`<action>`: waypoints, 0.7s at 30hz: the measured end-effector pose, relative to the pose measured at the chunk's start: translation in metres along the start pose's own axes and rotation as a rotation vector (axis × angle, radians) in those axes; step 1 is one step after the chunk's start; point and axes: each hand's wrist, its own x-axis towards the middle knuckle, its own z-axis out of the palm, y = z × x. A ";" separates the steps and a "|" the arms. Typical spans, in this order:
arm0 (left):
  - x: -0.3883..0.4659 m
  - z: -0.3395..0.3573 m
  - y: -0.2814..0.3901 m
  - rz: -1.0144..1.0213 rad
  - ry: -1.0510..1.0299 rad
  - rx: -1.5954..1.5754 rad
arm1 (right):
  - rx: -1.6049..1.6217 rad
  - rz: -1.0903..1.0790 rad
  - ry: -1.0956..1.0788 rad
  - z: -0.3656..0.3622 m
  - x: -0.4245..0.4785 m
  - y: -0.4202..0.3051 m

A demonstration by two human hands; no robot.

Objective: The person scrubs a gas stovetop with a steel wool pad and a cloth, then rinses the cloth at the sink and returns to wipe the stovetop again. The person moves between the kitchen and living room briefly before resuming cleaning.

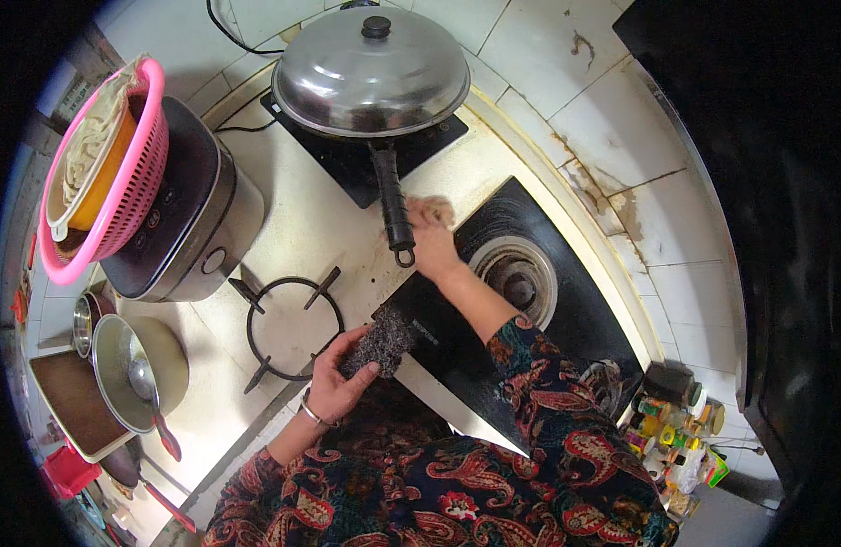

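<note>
My left hand [339, 383] holds a dark steel-wool scouring pad [385, 342] above the front edge of the counter, thumb on top. My right hand [430, 232], blurred, is on the pale countertop [290, 198] beside the pan's black handle [395, 205], partly hidden by it; whether it holds anything cannot be told. The wok-like pan carries a domed metal lid [372, 75] and stands on a black induction cooktop [352, 174]. Under my right forearm lies a black glass gas hob [482, 355] with a round burner [519, 280]. A loose black pan support [251, 335] lies left of it.
A rice cooker [208, 232] bears a pink colander [157, 130] with a bowl and cloth. Front left are a pot [171, 366] with a ladle [143, 379], a brown tray [68, 390] and red-handled tools. Seasoning jars [673, 437] crowd the right. A tiled wall curves behind.
</note>
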 end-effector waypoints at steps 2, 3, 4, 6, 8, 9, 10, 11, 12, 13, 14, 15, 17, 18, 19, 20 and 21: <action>-0.002 0.001 0.004 -0.011 -0.010 -0.042 | 0.360 -0.044 0.037 -0.004 -0.010 0.001; -0.008 -0.004 0.000 -0.025 0.022 -0.064 | 0.241 -0.035 -0.191 -0.047 0.009 -0.007; -0.007 -0.003 0.004 -0.005 0.000 -0.041 | 0.567 0.118 -0.160 -0.039 0.006 0.027; -0.009 -0.004 0.004 0.015 0.002 0.011 | 0.321 0.164 -0.136 -0.034 0.025 0.097; -0.016 -0.007 0.001 -0.036 0.052 -0.005 | 0.275 0.472 -0.224 -0.075 0.061 0.099; -0.013 -0.005 0.004 -0.048 0.013 -0.012 | 0.214 0.489 -0.263 -0.060 0.057 0.141; -0.010 -0.002 0.006 -0.036 -0.009 -0.030 | 0.033 0.504 -0.288 -0.043 0.036 0.174; -0.011 0.000 0.005 -0.036 0.008 -0.045 | -0.021 0.524 -0.299 -0.028 0.037 0.172; -0.013 0.000 0.005 -0.029 0.033 -0.067 | -0.108 0.463 -0.285 -0.018 0.039 0.155; -0.016 -0.001 0.001 -0.052 0.052 -0.072 | -0.193 0.406 -0.268 -0.006 0.037 0.132; -0.019 -0.003 -0.004 -0.067 0.072 -0.086 | -0.168 0.270 -0.081 0.009 0.026 0.111; -0.022 -0.005 -0.007 -0.079 0.095 -0.105 | -0.177 0.177 -0.100 0.003 0.017 0.079; -0.017 -0.005 0.004 -0.049 0.073 -0.080 | -0.154 -0.047 0.000 -0.009 -0.012 0.040; -0.015 -0.003 0.008 -0.029 0.081 -0.080 | -0.014 -0.097 0.053 -0.023 -0.018 0.019; -0.013 -0.004 0.012 -0.011 0.079 -0.075 | 0.104 0.005 -0.129 -0.033 -0.020 0.012; -0.011 -0.006 0.014 -0.003 0.064 -0.065 | 0.168 0.122 -0.238 -0.046 -0.005 0.022; -0.011 -0.007 0.014 0.009 0.059 -0.059 | 0.230 0.245 -0.349 -0.057 0.009 0.042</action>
